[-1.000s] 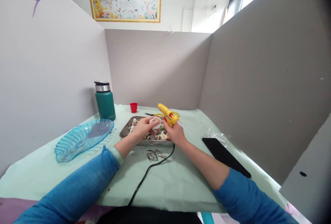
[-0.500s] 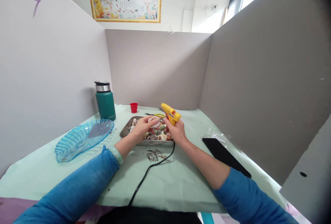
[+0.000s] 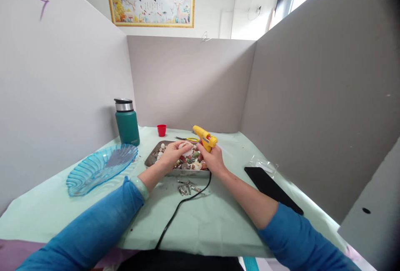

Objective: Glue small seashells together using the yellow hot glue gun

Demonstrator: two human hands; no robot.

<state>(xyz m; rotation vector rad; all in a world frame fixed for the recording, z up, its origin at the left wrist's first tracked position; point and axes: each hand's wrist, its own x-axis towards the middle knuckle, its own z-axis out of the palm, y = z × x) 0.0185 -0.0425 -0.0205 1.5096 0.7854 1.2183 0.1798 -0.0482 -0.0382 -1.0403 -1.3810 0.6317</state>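
Head view, one moment. I noted the left hand [image 3: 171, 154] over the metal tray [image 3: 151, 157], its fingers closed around a pale shell [image 3: 188, 150] held just above the tray's contents. The right hand [image 3: 211, 158] was beside it, over the tray's right end, fingers clenched on the grip of the yellow glue gun [image 3: 203, 136]. The gun's nozzle pointed up and to the left, away from me, above the shell; I could not tell whether the tip touched it. The gun's black cord [image 3: 178, 209] ran from under the right hand, past the tray's near edge and off the near edge of the tabletop [image 3: 215, 225].

The tray held a heap of mixed shells and stones [image 3: 190, 164]. A small cluster of metal clips [image 3: 186, 187] lay on the tabletop just in front of the tray. Left of the tray sat a blue shell-shaped glass dish [image 3: 100, 166]; behind that, a green flask [image 3: 126, 121]. A red cup [image 3: 161, 129] stood behind the tray, and yellow-handled scissors [image 3: 186, 139] lay just behind it. A black flat object [image 3: 271, 187] lay well to the right of the tray. Both sleeves were blue.
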